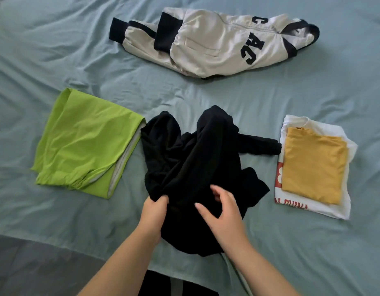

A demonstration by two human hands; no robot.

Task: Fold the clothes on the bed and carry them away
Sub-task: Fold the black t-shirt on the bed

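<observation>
Crumpled black garment [201,159] lies under our 2 hands: left hand [153,212] grips edge, right hand [224,214] rests loose-fingered on cloth. Folding barely begun; next we need it spread flat.

Item: one bed [317,248], filling almost the whole view, dressed in a pale blue-green sheet [56,50] that is creased all over, with long wrinkles across the far half and shallower ripples toward the near edge. Beyond the bed's near left edge lies a strip of flat grey surface [35,265], floor or bed base, I cannot tell which. Light: soft and even, leaving only faint shadows in the folds of the sheet.
</observation>
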